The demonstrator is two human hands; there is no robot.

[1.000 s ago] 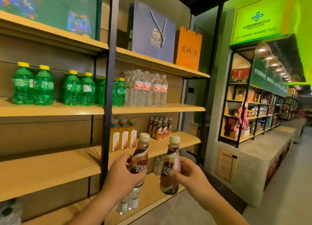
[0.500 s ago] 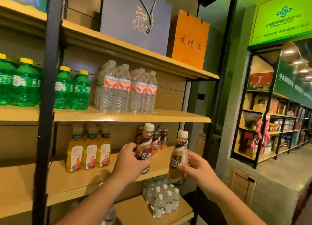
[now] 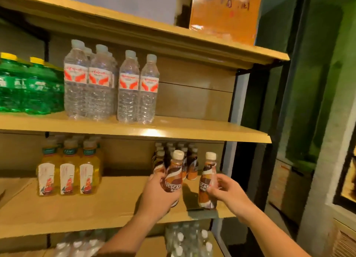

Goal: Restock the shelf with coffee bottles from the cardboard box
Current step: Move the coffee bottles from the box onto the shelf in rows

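Note:
My left hand (image 3: 157, 194) grips a brown Nescafe coffee bottle (image 3: 174, 176) with a cream cap, held upright over the wooden shelf (image 3: 107, 204). My right hand (image 3: 224, 192) holds a second coffee bottle (image 3: 207, 179), its base at or just above the shelf's front right edge. Behind both stands a cluster of several coffee bottles (image 3: 189, 160) at the back right of the same shelf. The cardboard box is out of view.
Three yellow tea bottles (image 3: 68, 170) stand on the same shelf to the left. Clear water bottles (image 3: 109, 85) and green bottles (image 3: 28, 85) fill the shelf above. Small water bottles (image 3: 185, 241) sit on the shelf below. A black upright post (image 3: 231, 160) bounds the right side.
The view has closed in on the shelves. Both hands have carried their bottles forward, from in front of the shelf edge to over the shelf near the standing coffee bottles.

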